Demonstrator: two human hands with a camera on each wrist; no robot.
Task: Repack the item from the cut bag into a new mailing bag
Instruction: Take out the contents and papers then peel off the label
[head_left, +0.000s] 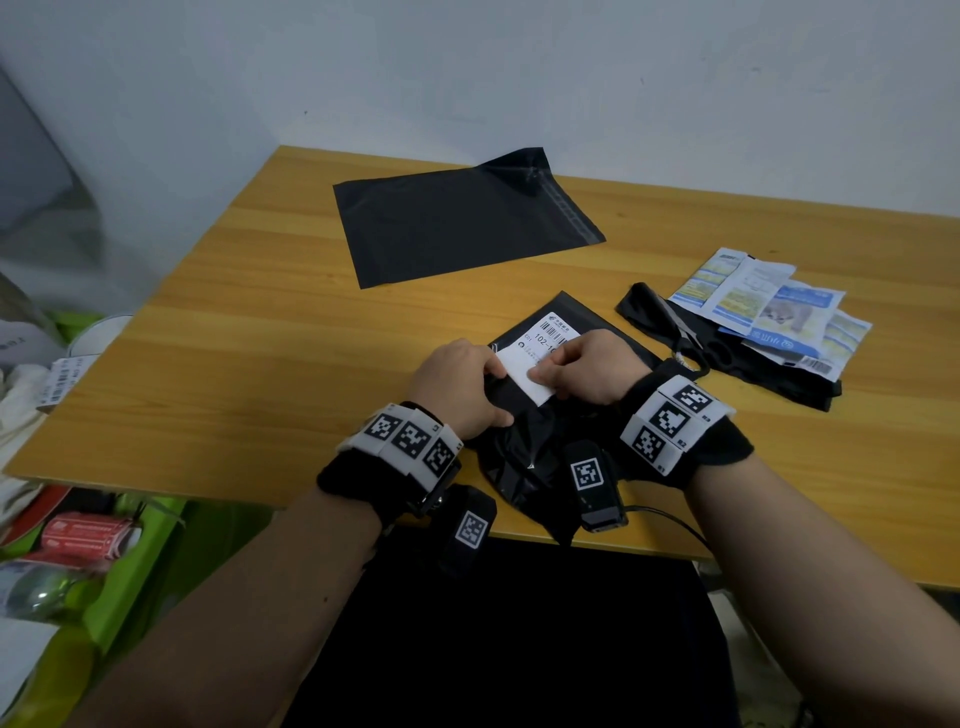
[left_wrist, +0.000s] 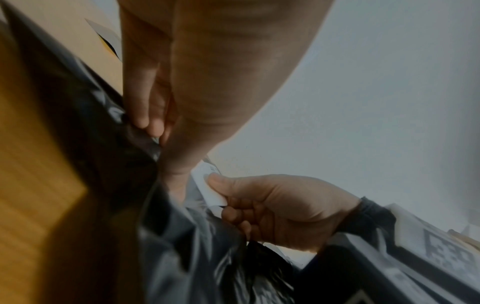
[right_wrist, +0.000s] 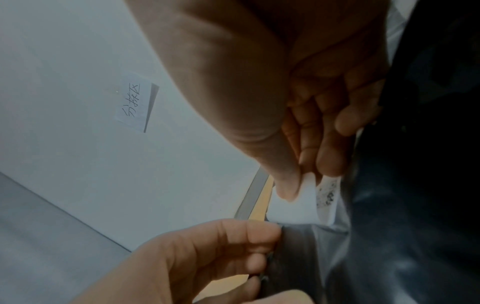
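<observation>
Both hands work at the near edge of the surface (head_left: 218, 332), over a black labelled bag (head_left: 524, 441) whose crumpled near end hangs past that edge. Left hand (head_left: 462, 384): fingers (left_wrist: 141, 107) curled, pinching the black film just beside the white shipping label (head_left: 540, 358). Right hand (head_left: 592, 371): thumb and fingers pinch the label's near corner; the right wrist view shows the white sheet caught between thumb tip and fingers (right_wrist: 330, 156), lifted off the film. Judgement: the label is being peeled from this bag, probably for transfer. A flat black new mailing bag (head_left: 457, 223) lies toward the far edge, apart from the hands, its flap end with seal strip toward the right; it looks flat and unfilled. Near the right edge sits a fan of printed sachets (head_left: 774, 306), partly on a piece of black film (head_left: 769, 374) with scissors (head_left: 691, 338) beside them; these sachets are likely the item, already out of the cut bag, though which black piece is the cut bag cannot be told for certain. Status: extraction appears done. Left: finish the label, load the sachets into the new bag, seal it.
</observation>
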